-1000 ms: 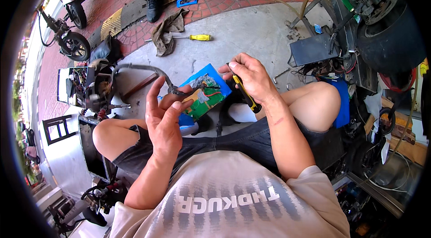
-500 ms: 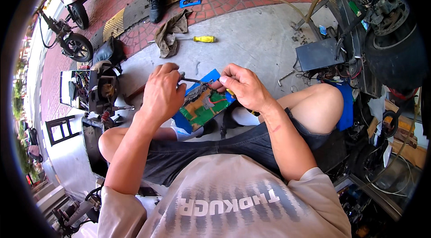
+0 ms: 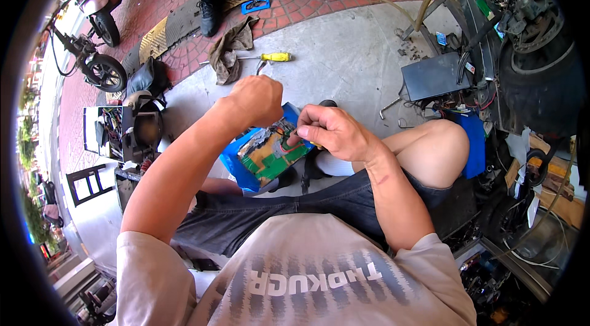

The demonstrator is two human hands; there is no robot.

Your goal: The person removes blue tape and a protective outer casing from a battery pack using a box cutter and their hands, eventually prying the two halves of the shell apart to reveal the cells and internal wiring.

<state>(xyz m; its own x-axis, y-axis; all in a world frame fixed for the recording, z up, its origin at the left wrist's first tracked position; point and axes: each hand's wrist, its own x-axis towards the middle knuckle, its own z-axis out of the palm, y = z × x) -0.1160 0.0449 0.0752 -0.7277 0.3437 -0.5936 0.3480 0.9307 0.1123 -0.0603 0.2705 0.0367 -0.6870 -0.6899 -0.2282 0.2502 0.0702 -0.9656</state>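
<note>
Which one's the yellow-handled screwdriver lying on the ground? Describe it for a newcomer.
Start at the grey concrete slab beside the red brick paving. Near its far edge lies a crumpled brown rag; the screwdriver lies just right of it, the only bright yellow handle there, its thin metal shaft pointing toward the rag.

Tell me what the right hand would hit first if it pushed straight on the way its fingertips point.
Most likely the green circuit board in the blue-wrapped pack: the right hand points down-left at it, fingertips already at its upper edge. Depth is hard to judge.
</note>
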